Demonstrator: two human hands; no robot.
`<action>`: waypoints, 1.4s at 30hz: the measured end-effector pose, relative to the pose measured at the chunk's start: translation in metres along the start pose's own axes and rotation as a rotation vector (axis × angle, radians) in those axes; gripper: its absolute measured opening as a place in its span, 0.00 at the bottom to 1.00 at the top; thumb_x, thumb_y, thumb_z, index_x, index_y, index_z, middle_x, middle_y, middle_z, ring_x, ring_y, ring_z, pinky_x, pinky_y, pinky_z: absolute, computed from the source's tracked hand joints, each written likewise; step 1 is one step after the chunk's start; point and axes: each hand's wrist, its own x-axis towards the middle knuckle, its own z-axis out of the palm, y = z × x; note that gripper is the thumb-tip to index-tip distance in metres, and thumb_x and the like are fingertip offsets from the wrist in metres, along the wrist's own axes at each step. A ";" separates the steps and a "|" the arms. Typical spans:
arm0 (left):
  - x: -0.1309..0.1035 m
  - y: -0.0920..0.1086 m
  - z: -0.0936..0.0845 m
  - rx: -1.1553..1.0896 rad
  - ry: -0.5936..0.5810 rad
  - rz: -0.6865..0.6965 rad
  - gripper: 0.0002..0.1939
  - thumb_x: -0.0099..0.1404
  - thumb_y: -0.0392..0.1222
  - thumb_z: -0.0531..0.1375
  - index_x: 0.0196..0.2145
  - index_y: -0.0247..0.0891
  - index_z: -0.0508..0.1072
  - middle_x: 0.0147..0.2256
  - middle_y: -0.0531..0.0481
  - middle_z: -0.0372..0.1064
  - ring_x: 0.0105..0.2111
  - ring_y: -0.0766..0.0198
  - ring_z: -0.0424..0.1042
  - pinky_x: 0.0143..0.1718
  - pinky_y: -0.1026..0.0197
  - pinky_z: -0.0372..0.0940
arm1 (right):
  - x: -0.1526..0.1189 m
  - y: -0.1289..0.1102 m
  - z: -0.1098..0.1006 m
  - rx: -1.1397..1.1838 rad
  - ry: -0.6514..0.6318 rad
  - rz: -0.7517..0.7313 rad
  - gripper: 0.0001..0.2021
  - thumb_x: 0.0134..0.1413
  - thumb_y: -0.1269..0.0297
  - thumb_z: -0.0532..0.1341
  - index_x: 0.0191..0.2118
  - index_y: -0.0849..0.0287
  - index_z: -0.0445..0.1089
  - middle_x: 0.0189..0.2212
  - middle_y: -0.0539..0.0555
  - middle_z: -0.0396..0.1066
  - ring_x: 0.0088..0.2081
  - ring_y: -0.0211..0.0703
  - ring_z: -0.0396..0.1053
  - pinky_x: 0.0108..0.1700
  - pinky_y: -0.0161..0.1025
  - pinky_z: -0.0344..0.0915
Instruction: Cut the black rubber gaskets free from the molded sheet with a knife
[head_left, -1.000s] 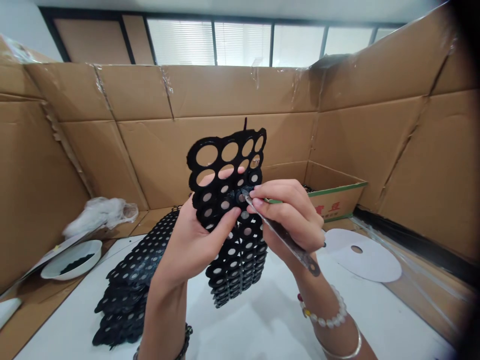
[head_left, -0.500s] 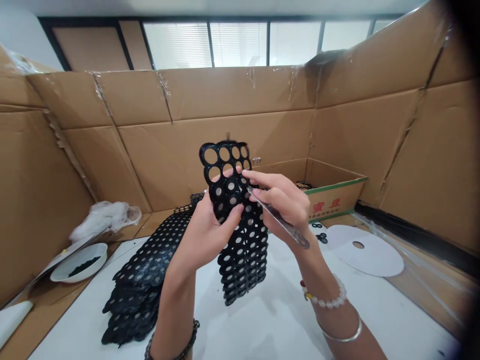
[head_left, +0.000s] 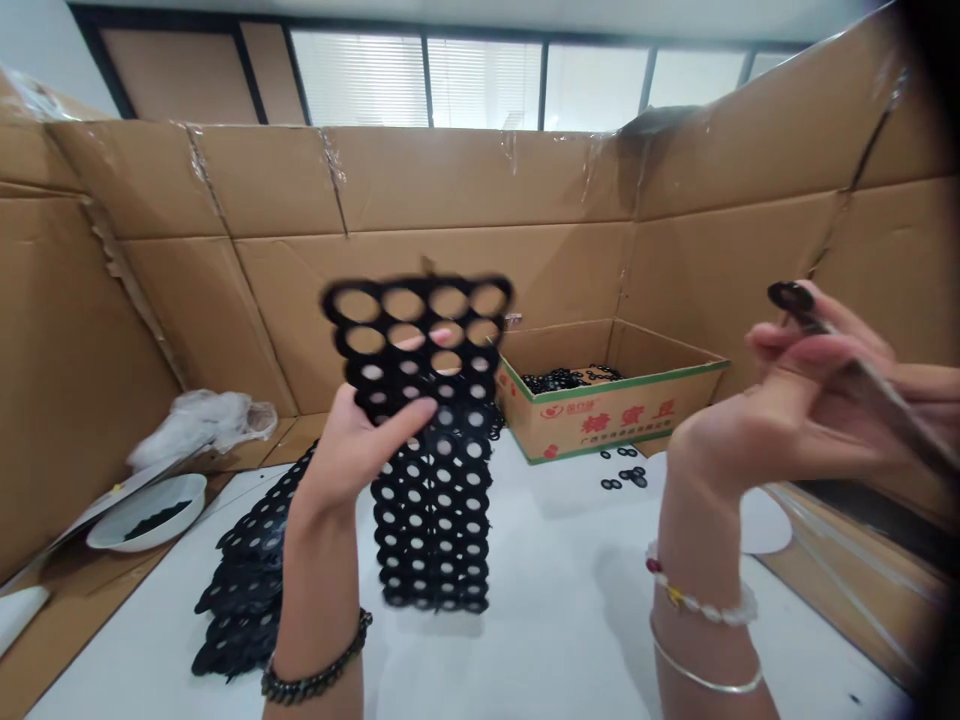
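Observation:
My left hand (head_left: 352, 450) is closed on a black sheet of joined rings (head_left: 431, 480), its thumb across the front. The sheet stands upright over the white table, slightly blurred. Its top rows are open holes; most rings lower down show pale round centres. At the far right my right hand (head_left: 810, 400) is raised and closed round slim metal tweezers (head_left: 892, 400), blurred by motion. A small black piece (head_left: 791, 296) shows at its fingertips; its exact shape is unclear.
A cardboard box (head_left: 600, 415) with black ring pieces inside stands at the back. Several small ring pieces (head_left: 630, 478) lie before it. Stacked black ring sheets (head_left: 247, 580) lie left, near a white bowl (head_left: 146, 515) and crumpled plastic (head_left: 202, 435). Cardboard walls (head_left: 480, 185) surround the table (head_left: 547, 640).
My right hand has moved away from the sheet to the far right and up, with the tweezers. The sheet has shifted left in my left hand and turned to face me more squarely.

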 end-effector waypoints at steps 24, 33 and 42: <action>-0.003 0.032 0.029 -0.923 0.028 -0.478 0.22 0.69 0.48 0.51 0.56 0.42 0.69 0.53 0.45 0.72 0.58 0.47 0.65 0.59 0.42 0.59 | -0.040 -0.078 0.058 0.568 0.073 -0.082 0.09 0.53 0.76 0.64 0.38 0.55 0.71 0.32 0.48 0.72 0.33 0.38 0.75 0.33 0.39 0.75; -0.005 0.029 0.039 -0.907 0.090 -0.565 0.17 0.61 0.43 0.56 0.45 0.36 0.75 0.42 0.44 0.78 0.50 0.46 0.73 0.53 0.44 0.66 | -0.038 -0.088 0.052 0.292 0.061 -0.343 0.09 0.53 0.79 0.63 0.37 0.58 0.72 0.32 0.52 0.74 0.35 0.38 0.74 0.40 0.41 0.76; -0.007 0.033 0.040 -0.873 0.085 -0.515 0.14 0.61 0.47 0.55 0.37 0.37 0.76 0.40 0.44 0.78 0.50 0.46 0.73 0.52 0.44 0.67 | -0.038 -0.074 0.053 0.093 -0.067 -0.384 0.06 0.57 0.74 0.61 0.32 0.58 0.63 0.23 0.47 0.67 0.25 0.33 0.68 0.29 0.32 0.68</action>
